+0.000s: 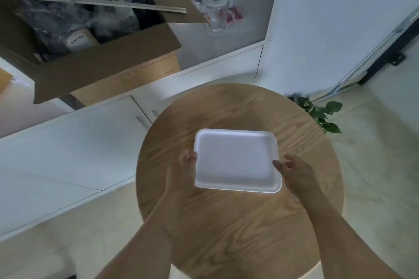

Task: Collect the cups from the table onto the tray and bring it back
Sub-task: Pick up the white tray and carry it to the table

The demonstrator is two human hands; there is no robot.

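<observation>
Two bare forearms enter from 6 o'clock over a round wooden tabletop (226,222). At 11 o'clock, an open cardboard box (108,61) of dark wrapped items sits on a white cabinet (68,142). At centre, a white rectangular tray (235,161), nothing on it, lies over the tabletop. Left hand (184,167), at the tray's 9 o'clock edge, fingers curled on the rim. Right hand (294,172), at the 3 o'clock edge, fingers loosely bent, tips touching the rim. At 12 o'clock, a glass mug (216,13) stands on the cabinet; at 2 o'clock, a leafy plant (322,113).
</observation>
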